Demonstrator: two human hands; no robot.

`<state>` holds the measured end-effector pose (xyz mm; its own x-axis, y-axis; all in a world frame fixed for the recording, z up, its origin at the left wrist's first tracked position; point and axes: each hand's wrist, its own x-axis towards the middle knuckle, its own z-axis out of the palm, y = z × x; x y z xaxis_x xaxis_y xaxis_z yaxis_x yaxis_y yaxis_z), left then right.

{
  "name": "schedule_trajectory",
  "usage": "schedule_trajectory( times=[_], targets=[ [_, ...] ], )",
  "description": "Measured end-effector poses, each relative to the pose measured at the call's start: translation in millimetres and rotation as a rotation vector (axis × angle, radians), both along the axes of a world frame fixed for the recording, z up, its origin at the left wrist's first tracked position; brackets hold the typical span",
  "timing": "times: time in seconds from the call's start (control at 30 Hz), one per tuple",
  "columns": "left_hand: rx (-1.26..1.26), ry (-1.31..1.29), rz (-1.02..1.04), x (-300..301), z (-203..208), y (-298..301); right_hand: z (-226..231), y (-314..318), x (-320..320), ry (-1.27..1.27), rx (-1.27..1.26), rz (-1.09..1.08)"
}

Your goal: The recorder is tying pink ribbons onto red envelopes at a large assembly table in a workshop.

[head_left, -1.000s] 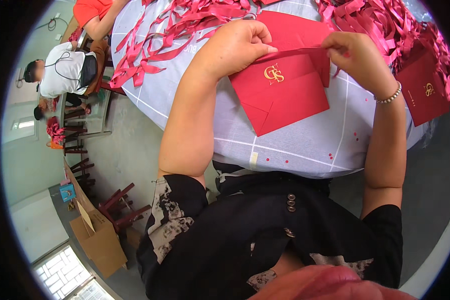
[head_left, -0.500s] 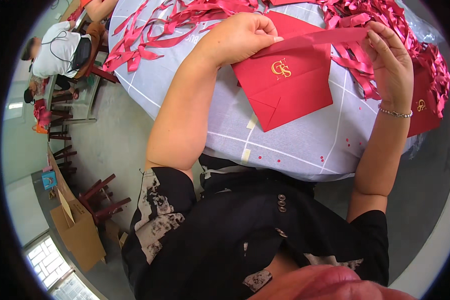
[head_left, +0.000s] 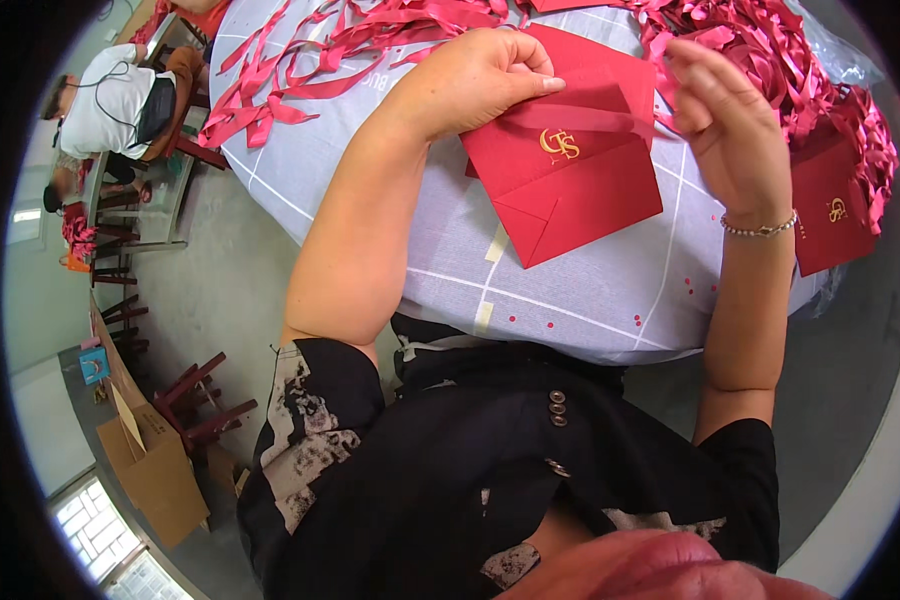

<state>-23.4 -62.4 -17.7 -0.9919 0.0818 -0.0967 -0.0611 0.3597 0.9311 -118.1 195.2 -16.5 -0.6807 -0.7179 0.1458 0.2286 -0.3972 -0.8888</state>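
Note:
A flat red paper gift bag (head_left: pixel 580 190) with a gold emblem lies on the cloth in front of me. My left hand (head_left: pixel 495 80) pinches a red ribbon (head_left: pixel 580 120) at the bag's upper left, thumb and fingertips pressed together. From there the ribbon runs slack across the bag toward its right edge. My right hand (head_left: pixel 735 130) is raised just right of the bag, its fingers parted, partly bent and a little blurred. Nothing shows in the right hand. Part of the ribbon's left end is hidden under my left hand.
A grey checked cloth (head_left: pixel 560 290) covers the table. Loose ribbons (head_left: pixel 270 100) spread at the far left; a thick ribbon heap (head_left: pixel 760 60) and another red bag (head_left: pixel 838 210) are at right. Chairs (head_left: pixel 195 395), a cardboard box (head_left: pixel 155 480) and a seated person (head_left: pixel 110 95) are at left.
My right hand has moved left and let the ribbon go; the ribbon, stretched taut before, now sags over the bag. My left hand keeps its pinch in nearly the same place.

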Motion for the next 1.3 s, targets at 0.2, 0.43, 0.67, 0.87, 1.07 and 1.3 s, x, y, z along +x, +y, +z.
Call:
schedule_trajectory(
  times=[0.2,0.43,0.67,0.87,1.07,1.3],
  targets=[
    [-0.034,0.017,0.027,0.9,-1.1,4.0,-12.5,-27.2,30.3,0.485,0.541,-0.232],
    [-0.082,0.065,-0.018,5.0,3.1,9.0,-18.3,-32.8,32.3,0.659,0.58,-0.34],
    [-0.082,0.117,-0.031,5.9,2.3,12.8,-20.9,-35.6,33.0,0.76,0.587,-0.398],
    [-0.107,0.13,-0.031,7.8,4.9,19.0,-23.8,-39.7,33.6,0.793,0.624,-0.437],
    [-0.114,0.163,-0.039,7.5,3.0,16.1,-24.4,-49.8,44.4,1.199,0.568,-0.607],
    [-0.11,0.191,-0.089,9.8,8.1,15.2,-7.0,-26.6,30.8,1.031,0.501,-0.336]
  ],
)
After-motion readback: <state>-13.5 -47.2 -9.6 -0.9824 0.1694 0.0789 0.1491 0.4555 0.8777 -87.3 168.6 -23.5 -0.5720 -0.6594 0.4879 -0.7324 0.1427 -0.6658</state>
